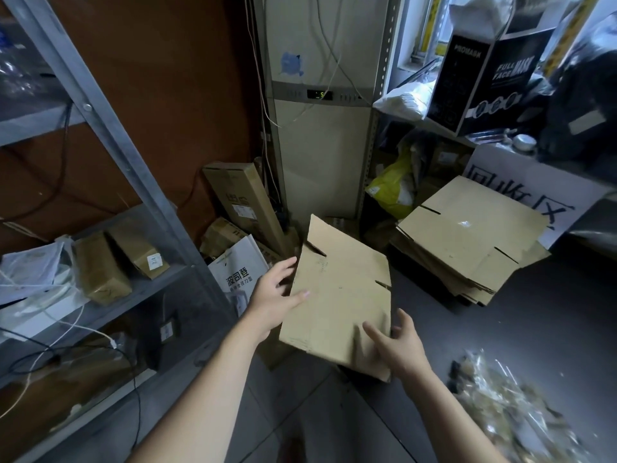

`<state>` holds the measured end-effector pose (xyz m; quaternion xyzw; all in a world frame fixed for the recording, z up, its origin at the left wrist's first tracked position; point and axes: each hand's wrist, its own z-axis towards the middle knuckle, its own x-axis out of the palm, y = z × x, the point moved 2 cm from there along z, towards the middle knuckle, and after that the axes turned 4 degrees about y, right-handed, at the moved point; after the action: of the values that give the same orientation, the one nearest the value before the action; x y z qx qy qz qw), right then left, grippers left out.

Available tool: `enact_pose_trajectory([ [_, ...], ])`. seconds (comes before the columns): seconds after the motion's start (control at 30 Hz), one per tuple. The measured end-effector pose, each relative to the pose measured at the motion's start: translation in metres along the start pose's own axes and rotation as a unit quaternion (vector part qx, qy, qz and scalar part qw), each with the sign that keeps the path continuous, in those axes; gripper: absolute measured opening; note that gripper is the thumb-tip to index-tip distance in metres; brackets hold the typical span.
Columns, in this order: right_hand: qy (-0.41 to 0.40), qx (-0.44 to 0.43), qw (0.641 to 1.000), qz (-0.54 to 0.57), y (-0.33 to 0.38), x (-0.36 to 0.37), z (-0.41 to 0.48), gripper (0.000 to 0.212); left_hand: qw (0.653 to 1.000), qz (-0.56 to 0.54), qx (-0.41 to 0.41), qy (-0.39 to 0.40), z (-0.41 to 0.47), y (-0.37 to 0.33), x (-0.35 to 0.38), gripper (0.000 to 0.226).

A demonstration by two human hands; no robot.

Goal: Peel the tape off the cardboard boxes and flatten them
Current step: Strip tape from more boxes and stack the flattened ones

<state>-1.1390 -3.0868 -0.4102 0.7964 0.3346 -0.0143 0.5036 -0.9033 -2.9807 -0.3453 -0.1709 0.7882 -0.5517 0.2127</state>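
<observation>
While a tall beige cabinet (320, 145) stands at the back beside metal shelving (110, 135), a stack of flattened boxes (467, 235) lies on the floor to the right. Nearer, one flattened box (340, 295) tilts between both hands. The left hand (273, 295) lies open against its left edge, thumb on top. The right hand (397, 345) is spread at the lower right corner, fingers straight. A blurred heap (510, 406), perhaps peeled tape, lies bottom right.
</observation>
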Motion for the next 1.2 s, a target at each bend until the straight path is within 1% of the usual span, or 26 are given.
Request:
enact_pose_trajectory([
  [0.07, 0.01, 0.025, 0.999, 0.03, -0.004, -0.001, 0.005, 0.105, 1.0, -0.003, 0.008, -0.001, 0.0, 0.0, -0.002, 0.06],
  [0.1, 0.004, 0.028, 0.999, 0.036, -0.003, -0.004, 0.006, 0.101, 1.0, -0.001, 0.011, -0.002, 0.0, -0.001, -0.003, 0.058],
  [0.17, -0.004, 0.021, 0.998, 0.051, 0.0, -0.005, 0.008, 0.08, 1.0, 0.005, 0.014, 0.006, 0.001, -0.002, -0.007, 0.061],
  [0.2, 0.001, 0.01, 0.998, 0.06, 0.004, -0.005, 0.007, 0.064, 1.0, 0.01, 0.02, 0.014, 0.0, -0.004, -0.009, 0.065],
  [0.23, 0.007, -0.004, 0.998, 0.068, 0.006, -0.005, 0.007, 0.064, 0.999, 0.021, 0.027, 0.021, -0.001, -0.006, -0.009, 0.07],
  [0.3, 0.006, -0.02, 0.996, 0.087, 0.01, -0.006, 0.008, 0.072, 0.998, 0.047, 0.041, 0.03, -0.002, -0.013, -0.009, 0.079],
  [0.33, 0.001, -0.031, 0.995, 0.095, 0.013, -0.008, 0.008, 0.072, 0.997, 0.052, 0.05, 0.03, -0.002, -0.017, -0.009, 0.081],
  [0.43, -0.006, -0.069, 0.989, 0.128, 0.023, -0.016, 0.01, 0.071, 0.996, 0.038, 0.077, 0.026, -0.004, -0.031, -0.006, 0.081],
  [0.53, 0.008, -0.086, 0.983, 0.161, 0.029, -0.021, 0.01, 0.081, 0.994, 0.022, 0.103, 0.027, -0.004, -0.046, 0.0, 0.079],
  [0.63, 0.019, -0.1, 0.976, 0.193, 0.035, -0.032, 0.005, 0.082, 0.992, 0.019, 0.12, 0.028, -0.004, -0.06, 0.008, 0.08],
  [0.77, -0.047, -0.136, 0.965, 0.218, 0.044, -0.069, 0.002, 0.087, 0.987, 0.075, 0.138, 0.027, 0.003, -0.089, 0.03, 0.083],
  [0.93, -0.106, -0.166, 0.947, 0.252, 0.054, -0.124, 0.007, 0.085, 0.973, 0.152, 0.166, 0.043, 0.032, -0.132, 0.082, 0.08],
  [1.1, -0.17, -0.141, 0.95, 0.222, 0.05, -0.17, 0.023, 0.083, 0.968, 0.176, 0.164, 0.068, 0.078, -0.148, 0.133, 0.08],
  [1.2, -0.216, -0.13, 0.943, 0.216, 0.049, -0.19, 0.042, 0.083, 0.966, 0.181, 0.16, 0.094, 0.11, -0.154, 0.163, 0.08],
])
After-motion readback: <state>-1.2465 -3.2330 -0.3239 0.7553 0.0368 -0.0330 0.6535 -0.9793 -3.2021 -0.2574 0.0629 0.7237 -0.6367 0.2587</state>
